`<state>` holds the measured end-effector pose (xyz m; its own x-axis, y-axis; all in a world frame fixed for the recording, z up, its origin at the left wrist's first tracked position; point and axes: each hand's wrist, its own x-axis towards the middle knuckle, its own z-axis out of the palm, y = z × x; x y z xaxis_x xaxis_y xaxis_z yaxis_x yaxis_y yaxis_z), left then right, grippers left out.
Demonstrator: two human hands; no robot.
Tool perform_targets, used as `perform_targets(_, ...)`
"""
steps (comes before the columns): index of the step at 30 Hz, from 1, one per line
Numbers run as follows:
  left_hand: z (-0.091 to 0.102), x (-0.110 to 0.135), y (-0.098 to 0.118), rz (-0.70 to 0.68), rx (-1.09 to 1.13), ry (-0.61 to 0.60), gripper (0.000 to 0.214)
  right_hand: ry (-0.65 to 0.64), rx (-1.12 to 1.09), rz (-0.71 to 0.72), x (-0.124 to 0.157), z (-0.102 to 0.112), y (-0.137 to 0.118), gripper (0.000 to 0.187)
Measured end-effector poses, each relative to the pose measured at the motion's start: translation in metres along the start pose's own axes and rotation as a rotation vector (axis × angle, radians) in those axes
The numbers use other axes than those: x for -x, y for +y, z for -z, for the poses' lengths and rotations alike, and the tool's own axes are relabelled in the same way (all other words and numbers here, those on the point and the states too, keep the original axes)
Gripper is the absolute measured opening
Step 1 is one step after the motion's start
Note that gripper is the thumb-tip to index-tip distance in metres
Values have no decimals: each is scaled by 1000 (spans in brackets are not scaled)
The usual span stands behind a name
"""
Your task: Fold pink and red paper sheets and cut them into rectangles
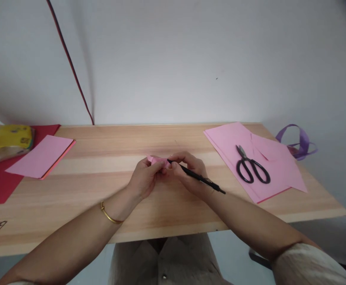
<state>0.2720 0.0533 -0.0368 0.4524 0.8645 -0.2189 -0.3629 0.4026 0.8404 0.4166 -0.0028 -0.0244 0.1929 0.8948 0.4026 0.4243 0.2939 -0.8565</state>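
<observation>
Over the middle of the wooden table, my left hand (145, 176) is closed on a small piece of folded pink paper (158, 160). My right hand (191, 170) grips a black pen (201, 179), its tip end against the paper and its other end slanting down to the right. The fingertips of both hands meet close around the paper, so part of it is hidden. Whether the right fingers also pinch the paper is hard to see.
Black-handled scissors (247, 166) lie on pink paper sheets (229, 136) at the right, with a purple ribbon (303, 142) behind. At the left are a pink paper stack (45, 156), red paper (9, 186) and a yellow package (14, 138). A wall (173, 59) borders the table's far edge.
</observation>
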Motion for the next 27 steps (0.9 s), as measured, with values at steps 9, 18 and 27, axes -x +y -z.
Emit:
perform_targets(9,-1,2,1,-67,-71,-27,18,-103,-181,-107,-3,0,6,11)
perform_targets(18,-3,4,3,-54,-50,2,21,-48,-193,-106,-1,-4,4,7)
perform_targets(27,-4,4,0,-89,-101,12,18,-108,-133,-133,0,-4,2,7)
